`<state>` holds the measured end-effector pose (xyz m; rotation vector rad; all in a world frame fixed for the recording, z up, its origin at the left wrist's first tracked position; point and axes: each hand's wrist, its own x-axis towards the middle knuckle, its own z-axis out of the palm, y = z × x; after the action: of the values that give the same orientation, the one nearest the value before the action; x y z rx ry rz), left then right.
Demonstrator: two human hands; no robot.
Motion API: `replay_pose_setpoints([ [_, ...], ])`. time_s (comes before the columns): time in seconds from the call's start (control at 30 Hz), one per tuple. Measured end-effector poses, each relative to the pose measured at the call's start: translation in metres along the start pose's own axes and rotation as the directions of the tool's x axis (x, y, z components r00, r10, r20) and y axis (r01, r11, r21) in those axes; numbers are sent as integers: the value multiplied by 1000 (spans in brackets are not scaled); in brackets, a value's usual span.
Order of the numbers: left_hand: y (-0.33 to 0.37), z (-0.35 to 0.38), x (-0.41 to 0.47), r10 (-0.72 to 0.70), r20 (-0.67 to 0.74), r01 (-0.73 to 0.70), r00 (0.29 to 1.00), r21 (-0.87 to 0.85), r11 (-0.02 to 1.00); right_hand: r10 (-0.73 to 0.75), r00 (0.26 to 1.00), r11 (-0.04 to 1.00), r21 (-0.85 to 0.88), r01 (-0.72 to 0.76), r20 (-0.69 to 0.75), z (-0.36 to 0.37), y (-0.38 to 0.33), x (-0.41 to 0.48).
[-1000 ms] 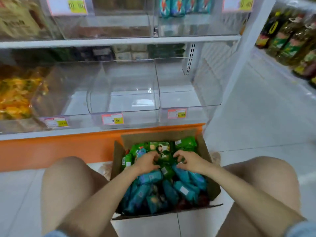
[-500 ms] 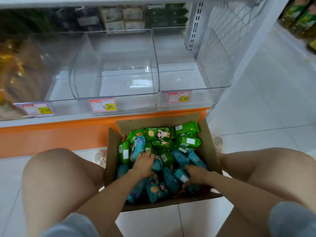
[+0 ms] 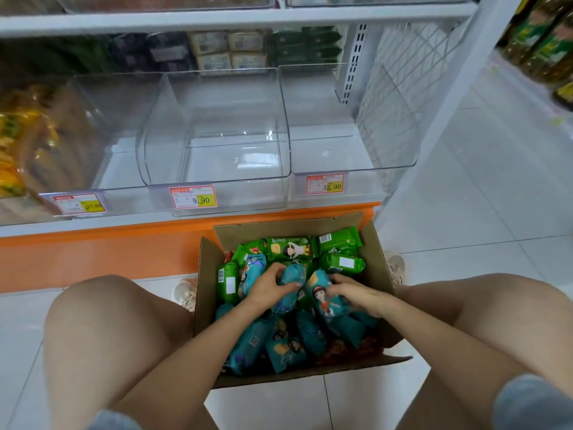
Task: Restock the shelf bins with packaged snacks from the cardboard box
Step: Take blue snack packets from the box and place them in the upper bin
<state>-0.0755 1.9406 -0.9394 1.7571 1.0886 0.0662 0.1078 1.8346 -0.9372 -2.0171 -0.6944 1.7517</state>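
Observation:
An open cardboard box point(image 3: 376, 259) stands on the floor between my knees, filled with several green snack packs point(image 3: 288, 248) at the back and teal ones point(image 3: 282, 352) at the front. My left hand point(image 3: 269, 287) grips a teal pack point(image 3: 293, 274) in the middle of the box. My right hand point(image 3: 356, 294) curls around another teal pack with a cartoon figure point(image 3: 324, 297). Above the box, the clear shelf bin point(image 3: 217, 131) with the 9.90 tag holds nothing.
A second clear bin point(image 3: 341, 125) sits to the right, with a 32.90 tag. The bin at far left point(image 3: 28, 144) holds yellow packs. An orange shelf base point(image 3: 108, 246) runs behind the box. Bottles point(image 3: 542, 41) line a shelf at the right. White tiled floor lies around.
Both hands have closed around teal packs and raised them slightly toward the middle of the box. The camera has tilted up a little, showing more shelf.

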Motion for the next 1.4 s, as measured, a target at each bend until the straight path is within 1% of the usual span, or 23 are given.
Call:
replay_pose_setpoints([
  [0.07,5,-4,-3,-60,25,63,998,-188,980,-17,1000,995,97,16,7,-3,4,9],
  [0.13,9,-9,-6,-120,86,142,989,-333,932,-16,1000,984,175,16,0,-2,0,6],
  [0.23,14,-9,-11,-186,173,246,967,-463,852,-47,999,974,219,49,-15,3,-8,-1],
  [0.27,15,-8,-13,-190,195,261,962,-466,845,-57,998,972,227,62,-29,4,-8,-1],
  [0.37,20,-5,-17,-176,223,256,959,-407,877,-91,995,960,261,100,-49,4,-12,-3],
  [0.47,26,-5,-19,-165,183,223,969,-362,905,-119,988,961,238,139,-96,5,-18,-9],
  [0.57,34,-11,-21,-123,141,161,982,-306,938,-168,972,948,244,206,-166,2,-29,-18],
  [0.7,57,-28,-30,-24,95,43,995,-206,978,-303,922,925,160,346,-240,-5,-56,-49],
  [0.8,97,-54,-41,118,12,-114,993,-169,979,-432,855,877,88,472,-287,-20,-86,-87],
  [0.87,130,-76,-49,234,-55,-240,971,-148,959,-512,796,828,61,557,-323,-32,-111,-120],
  [0.97,188,-113,-62,405,-124,-416,906,-94,904,-620,695,742,15,670,-364,-55,-152,-174],
  [1.07,250,-147,-81,553,-142,-563,821,-41,825,-710,593,660,-64,749,-379,-76,-190,-226],
  [1.13,288,-169,-88,608,-143,-618,781,-35,785,-751,527,611,-115,783,-398,-88,-216,-256],
  [1.23,341,-201,-95,650,-155,-661,744,-28,750,-783,448,570,-209,795,-432,-106,-253,-291],
  [1.33,386,-227,-97,671,-177,-673,720,57,737,-801,367,533,-286,796,-472,-126,-290,-316],
  [1.4,413,-241,-95,674,-195,-673,713,78,735,-811,330,517,-325,792,-484,-140,-315,-326],
])
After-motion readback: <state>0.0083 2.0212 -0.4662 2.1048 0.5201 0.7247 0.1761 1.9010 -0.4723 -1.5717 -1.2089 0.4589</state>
